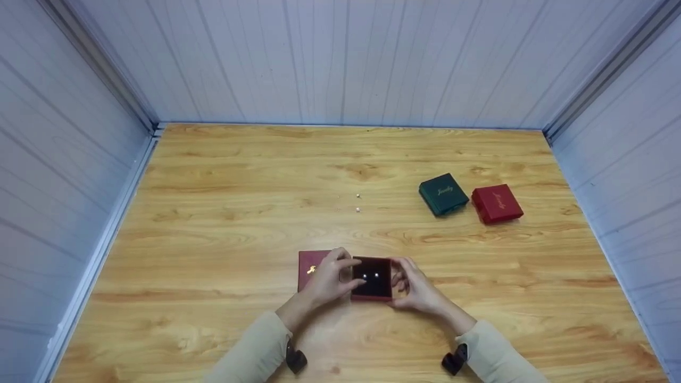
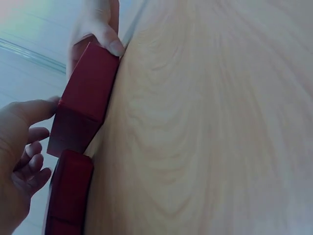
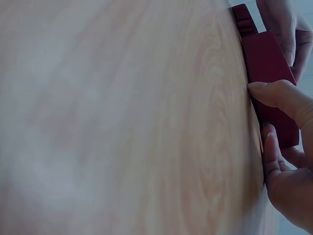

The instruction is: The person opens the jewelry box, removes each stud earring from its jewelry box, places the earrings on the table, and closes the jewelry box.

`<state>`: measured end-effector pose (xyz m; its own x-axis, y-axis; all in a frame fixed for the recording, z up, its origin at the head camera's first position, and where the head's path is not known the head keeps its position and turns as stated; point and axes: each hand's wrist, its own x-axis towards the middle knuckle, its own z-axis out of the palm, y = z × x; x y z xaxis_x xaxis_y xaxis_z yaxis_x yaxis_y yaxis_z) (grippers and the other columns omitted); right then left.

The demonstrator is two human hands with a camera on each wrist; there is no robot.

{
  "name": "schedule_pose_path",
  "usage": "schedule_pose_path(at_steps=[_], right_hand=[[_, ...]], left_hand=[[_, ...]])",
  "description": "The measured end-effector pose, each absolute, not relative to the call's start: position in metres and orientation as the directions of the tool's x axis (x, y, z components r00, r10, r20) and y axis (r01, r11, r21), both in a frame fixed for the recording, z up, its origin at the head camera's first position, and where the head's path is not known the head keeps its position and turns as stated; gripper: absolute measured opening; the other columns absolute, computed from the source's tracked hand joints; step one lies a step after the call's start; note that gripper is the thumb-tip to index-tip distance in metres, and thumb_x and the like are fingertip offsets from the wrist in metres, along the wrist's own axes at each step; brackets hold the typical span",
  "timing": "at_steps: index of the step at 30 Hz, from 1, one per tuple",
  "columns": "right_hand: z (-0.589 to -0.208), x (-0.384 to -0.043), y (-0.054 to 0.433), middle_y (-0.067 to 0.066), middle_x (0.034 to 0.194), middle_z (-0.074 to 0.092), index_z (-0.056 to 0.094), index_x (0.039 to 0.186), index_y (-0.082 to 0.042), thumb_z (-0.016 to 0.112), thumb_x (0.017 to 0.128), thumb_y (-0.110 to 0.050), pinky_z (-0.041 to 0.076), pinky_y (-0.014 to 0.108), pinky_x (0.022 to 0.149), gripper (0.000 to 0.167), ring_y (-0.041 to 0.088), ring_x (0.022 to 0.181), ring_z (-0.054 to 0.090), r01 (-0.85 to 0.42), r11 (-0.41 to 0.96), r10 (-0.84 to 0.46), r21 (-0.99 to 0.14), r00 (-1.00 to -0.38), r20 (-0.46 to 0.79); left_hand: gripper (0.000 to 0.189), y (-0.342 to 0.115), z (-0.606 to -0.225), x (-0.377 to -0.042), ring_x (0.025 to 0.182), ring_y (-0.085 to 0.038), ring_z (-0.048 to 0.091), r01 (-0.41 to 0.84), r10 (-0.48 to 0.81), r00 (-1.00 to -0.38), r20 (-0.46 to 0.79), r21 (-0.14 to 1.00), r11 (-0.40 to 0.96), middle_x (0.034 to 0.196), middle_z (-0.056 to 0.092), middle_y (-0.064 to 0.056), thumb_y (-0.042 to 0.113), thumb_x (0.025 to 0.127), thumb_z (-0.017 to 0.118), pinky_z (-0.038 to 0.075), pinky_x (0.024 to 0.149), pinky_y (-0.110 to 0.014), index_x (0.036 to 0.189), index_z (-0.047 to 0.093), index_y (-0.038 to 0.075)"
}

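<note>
In the head view an uncovered dark red jewelry box (image 1: 371, 299) with a black insert sits at the front middle of the table. Two small shiny stud earrings (image 1: 376, 275) show on the insert. My right hand (image 1: 420, 290) grips the box's right side, thumb at the front and fingers toward the back. Over the left rim reaches my left hand (image 1: 327, 279), its thumb and index finger apart above the insert, thumb tip close to one stud. Beneath that hand, partly covered, lies the dark red lid (image 1: 306, 266) with gold lettering, just left of the box.
Behind the box, two more tiny stud earrings (image 1: 358, 209) lie on the wooden table (image 1: 239, 186), with faint specks left of them. Farther right stand a closed green jewelry box (image 1: 444, 194) and a closed red one (image 1: 498, 204). Pale panels (image 1: 346, 64) border the table.
</note>
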<state>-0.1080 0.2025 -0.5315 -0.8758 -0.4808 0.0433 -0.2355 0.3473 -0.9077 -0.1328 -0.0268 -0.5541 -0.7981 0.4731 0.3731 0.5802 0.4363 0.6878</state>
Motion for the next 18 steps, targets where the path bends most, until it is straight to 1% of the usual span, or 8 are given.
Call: schedule_pose_path(at_steps=[4, 8, 13, 18], right_hand=[[-0.5303, -0.108, 0.2021, 0.026, 0.093, 0.046, 0.031, 0.121, 0.016, 0.075, 0.056, 0.012, 0.046, 0.038, 0.06, 0.078, 0.038, 0.072, 0.049, -0.243, 0.355, -0.48, -0.903, -0.876, 0.047], [-0.5288, -0.1074, 0.2015, 0.025, 0.094, 0.045, 0.032, 0.122, 0.015, 0.075, 0.057, 0.011, 0.046, 0.037, 0.061, 0.078, 0.037, 0.074, 0.049, -0.222, 0.364, -0.477, -0.905, -0.879, 0.024], [-0.5277, -0.1068, 0.2011, 0.025, 0.096, 0.044, 0.033, 0.122, 0.015, 0.075, 0.057, 0.011, 0.046, 0.036, 0.061, 0.077, 0.036, 0.076, 0.049, -0.205, 0.355, -0.474, -0.912, -0.88, 0.013], [-0.5282, -0.1067, 0.2008, 0.024, 0.098, 0.043, 0.033, 0.122, 0.015, 0.075, 0.057, 0.012, 0.045, 0.035, 0.061, 0.077, 0.036, 0.076, 0.049, -0.2, 0.349, -0.47, -0.916, -0.883, 0.014]], left_hand=[[0.036, -0.0242, -0.5567, -0.1328, 0.08, -0.012, 0.045, 0.572, 0.464, -0.805, 0.369, 0.69, 0.443, 0.084, 0.047, -0.003, 0.02, 0.069, 0.075, 0.041, 0.072, -0.023, 0.097, 0.066, -0.001], [0.032, -0.022, -0.5584, -0.1323, 0.081, -0.013, 0.045, 0.565, 0.455, -0.814, 0.361, 0.678, 0.471, 0.084, 0.046, -0.002, 0.02, 0.07, 0.074, 0.041, 0.073, -0.025, 0.095, 0.068, 0.002], [0.027, -0.0199, -0.5595, -0.1312, 0.081, -0.013, 0.044, 0.557, 0.444, -0.822, 0.356, 0.668, 0.494, 0.083, 0.043, -0.002, 0.02, 0.07, 0.074, 0.04, 0.073, -0.026, 0.091, 0.07, 0.003], [0.022, -0.0181, -0.56, -0.1313, 0.08, -0.012, 0.043, 0.569, 0.46, -0.814, 0.354, 0.644, 0.511, 0.082, 0.039, -0.001, 0.019, 0.07, 0.073, 0.04, 0.072, -0.025, 0.087, 0.071, 0.005]])
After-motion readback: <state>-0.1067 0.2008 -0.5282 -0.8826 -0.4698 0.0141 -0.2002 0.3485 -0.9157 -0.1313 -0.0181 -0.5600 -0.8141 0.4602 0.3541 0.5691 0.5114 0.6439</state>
